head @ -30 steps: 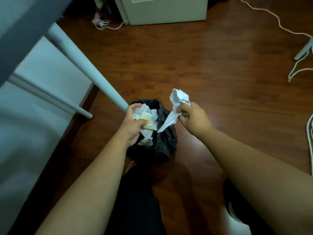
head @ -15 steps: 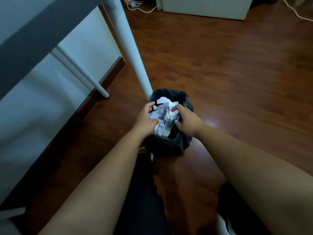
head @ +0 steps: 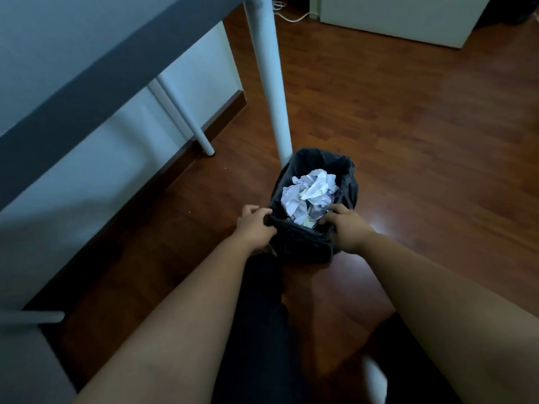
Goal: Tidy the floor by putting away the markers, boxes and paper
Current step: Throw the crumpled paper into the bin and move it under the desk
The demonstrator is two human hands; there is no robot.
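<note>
Head view: crumpled white paper inside small black-lined waste bin on brown wood floor, left hand and right hand apparently gripping near rim.

Crumpled white paper fills the black-lined bin

floor: reddish-brown wood laminate | wall: pale, dark skirting | white table leg upright | white cabinet far right
</note>
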